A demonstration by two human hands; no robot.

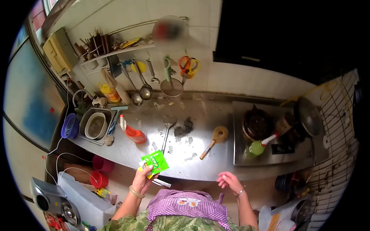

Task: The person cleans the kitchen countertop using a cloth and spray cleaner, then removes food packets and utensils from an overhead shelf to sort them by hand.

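In my left hand [142, 181] is a bright green packet [155, 162], held above the counter's front edge with the thumb across its lower corner. A thin white strip [162, 183] sticks out beside that hand. My right hand [231, 183] hovers off the front edge of the counter with loosely bent fingers and holds nothing that I can see. Nearest to it on the steel counter [200, 165] lies a round-headed brush [215, 140] with a wooden handle. A metal spatula [167, 133], dark wet scraps [184, 128] and a red spray bottle [133, 131] are beyond the packet.
At left is a sink [83, 129] holding a white basin [95, 126], with a squeegee [114, 117] alongside. Ladles [145, 91], a strainer [172, 90] and scissors [188, 68] hang on the wall. A stove [239, 154] at right carries a green spray bottle [256, 148] and a wok [309, 117].
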